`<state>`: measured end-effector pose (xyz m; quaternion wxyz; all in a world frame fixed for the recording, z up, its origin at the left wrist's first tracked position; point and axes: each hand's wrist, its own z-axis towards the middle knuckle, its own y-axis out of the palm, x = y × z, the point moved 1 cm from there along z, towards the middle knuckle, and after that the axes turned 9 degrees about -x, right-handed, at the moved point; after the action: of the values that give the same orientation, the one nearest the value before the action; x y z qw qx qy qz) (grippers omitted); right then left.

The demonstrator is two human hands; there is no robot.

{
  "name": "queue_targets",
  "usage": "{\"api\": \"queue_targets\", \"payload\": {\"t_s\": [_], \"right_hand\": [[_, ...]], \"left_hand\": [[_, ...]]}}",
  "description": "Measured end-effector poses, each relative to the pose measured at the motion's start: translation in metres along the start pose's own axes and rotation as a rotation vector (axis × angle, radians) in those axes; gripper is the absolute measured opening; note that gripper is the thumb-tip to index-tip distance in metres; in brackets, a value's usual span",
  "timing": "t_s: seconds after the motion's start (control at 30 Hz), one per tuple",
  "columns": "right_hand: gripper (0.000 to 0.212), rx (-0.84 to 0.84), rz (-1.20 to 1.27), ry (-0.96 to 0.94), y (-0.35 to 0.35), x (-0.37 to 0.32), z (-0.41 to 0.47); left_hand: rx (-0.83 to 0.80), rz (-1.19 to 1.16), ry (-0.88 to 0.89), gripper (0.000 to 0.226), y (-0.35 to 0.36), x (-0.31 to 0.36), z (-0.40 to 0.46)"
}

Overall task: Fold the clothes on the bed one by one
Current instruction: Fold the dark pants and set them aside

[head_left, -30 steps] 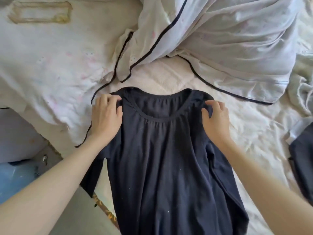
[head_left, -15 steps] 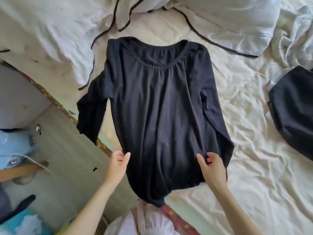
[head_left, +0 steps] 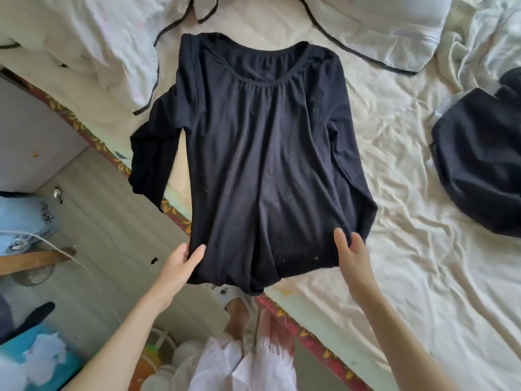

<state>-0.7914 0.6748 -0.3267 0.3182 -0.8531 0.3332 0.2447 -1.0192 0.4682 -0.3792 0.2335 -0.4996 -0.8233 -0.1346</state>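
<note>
A black long-sleeved top (head_left: 259,153) lies front up across the corner of the bed (head_left: 423,277), neckline at the far end. Its left sleeve hangs over the bed's edge, and its right sleeve lies along its side on the sheet. My left hand (head_left: 180,266) pinches the hem's left corner between thumb and fingers. My right hand (head_left: 352,255) grips the hem's right corner, fingers under the cloth, thumb on top. The hem sags over the bed's edge between my hands.
A second dark garment (head_left: 479,165) lies on the sheet at the right. White pillows with black piping (head_left: 93,52) and a crumpled pale cloth (head_left: 479,38) fill the far end. Floor and clutter lie to the left below the bed's patterned edge (head_left: 93,136).
My hands left the shoulders and came down to the hem, where they now hold its two corners. The view pulled back, showing the whole top and the bed's edge.
</note>
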Motion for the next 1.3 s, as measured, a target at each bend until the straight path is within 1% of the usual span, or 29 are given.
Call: {"api": "queue_targets", "payload": {"t_s": [0.03, 0.1, 0.17, 0.2, 0.23, 0.27, 0.33, 0.37, 0.43, 0.5, 0.57, 0.6, 0.67, 0.73, 0.8, 0.83, 0.9, 0.97, 1.03, 1.1, 1.2, 1.27, 1.3], "right_hand": [[0.027, -0.045, -0.002, 0.030, 0.000, 0.002, 0.000], [0.031, -0.171, -0.033, 0.128, 0.000, 0.009, 0.001], [0.028, -0.296, -0.090, 0.208, -0.001, 0.016, -0.001], [0.024, -0.347, -0.118, 0.231, -0.003, 0.018, -0.002], [0.022, -0.380, -0.150, 0.237, -0.005, 0.018, -0.004], [0.026, -0.390, -0.174, 0.226, -0.007, 0.017, -0.006], [0.042, -0.360, -0.225, 0.151, -0.013, 0.009, -0.012], [0.046, -0.334, -0.251, 0.099, -0.015, 0.005, -0.016], [0.044, -0.287, -0.302, -0.002, -0.019, 0.000, -0.027], [0.040, -0.211, -0.311, -0.058, -0.026, 0.000, -0.035], [0.039, -0.110, -0.271, -0.073, -0.033, 0.005, -0.037], [0.038, -0.077, -0.256, -0.054, -0.035, 0.007, -0.038], [0.031, -0.066, -0.226, -0.001, -0.035, 0.013, -0.040], [0.024, -0.112, -0.216, 0.057, -0.032, 0.021, -0.041], [0.022, -0.173, -0.220, 0.131, -0.029, 0.030, -0.040], [0.022, -0.188, -0.225, 0.171, -0.028, 0.036, -0.041], [0.025, -0.180, -0.241, 0.204, -0.027, 0.045, -0.042], [0.027, -0.102, -0.251, 0.151, -0.027, 0.049, -0.046], [0.031, 0.002, -0.308, 0.064, -0.029, 0.053, -0.051], [0.035, 0.041, -0.390, 0.023, -0.031, 0.059, -0.055], [0.038, 0.042, -0.486, 0.074, -0.036, 0.073, -0.053], [0.036, -0.022, -0.564, 0.142, -0.042, 0.083, -0.047], [0.035, -0.059, -0.562, 0.179, -0.045, 0.085, -0.043]], "left_hand": [[-0.055, 0.002, -0.004, 0.034, -0.004, -0.002, -0.006], [-0.151, 0.064, -0.052, 0.028, -0.014, -0.006, -0.016], [-0.198, 0.110, -0.083, 0.022, -0.021, -0.009, -0.024], [-0.190, 0.107, -0.071, 0.020, -0.022, -0.009, -0.029], [-0.146, 0.107, -0.043, 0.017, -0.025, -0.009, -0.032], [-0.081, 0.100, 0.003, 0.016, -0.026, -0.006, -0.036], [0.100, 0.111, 0.105, 0.019, -0.030, 0.000, -0.044], [0.193, 0.131, 0.148, 0.022, -0.031, 0.001, -0.047], [0.336, 0.196, 0.190, 0.028, -0.034, 0.003, -0.053], [0.416, 0.240, 0.216, 0.028, -0.036, 0.002, -0.056], [0.452, 0.264, 0.239, 0.025, -0.036, 0.001, -0.058], [0.459, 0.277, 0.244, 0.024, -0.035, 0.001, -0.059], [0.439, 0.279, 0.216, 0.023, -0.033, -0.004, -0.057], [0.353, 0.236, 0.115, 0.023, -0.029, -0.012, -0.055], [0.226, 0.209, 0.021, 0.028, -0.024, -0.022, -0.054], [0.173, 0.211, -0.002, 0.029, -0.022, -0.029, -0.053], [0.132, 0.217, -0.032, 0.025, -0.019, -0.037, -0.055], [0.164, 0.251, -0.027, 0.027, -0.017, -0.043, -0.058], [0.239, 0.329, -0.012, 0.032, -0.015, -0.044, -0.060], [0.286, 0.364, -0.004, 0.032, -0.013, -0.046, -0.060], [0.271, 0.394, -0.052, 0.030, -0.013, -0.054, -0.052], [0.258, 0.441, -0.113, 0.023, -0.014, -0.056, -0.046], [0.259, 0.474, -0.144, 0.019, -0.013, -0.054, -0.044]]}}
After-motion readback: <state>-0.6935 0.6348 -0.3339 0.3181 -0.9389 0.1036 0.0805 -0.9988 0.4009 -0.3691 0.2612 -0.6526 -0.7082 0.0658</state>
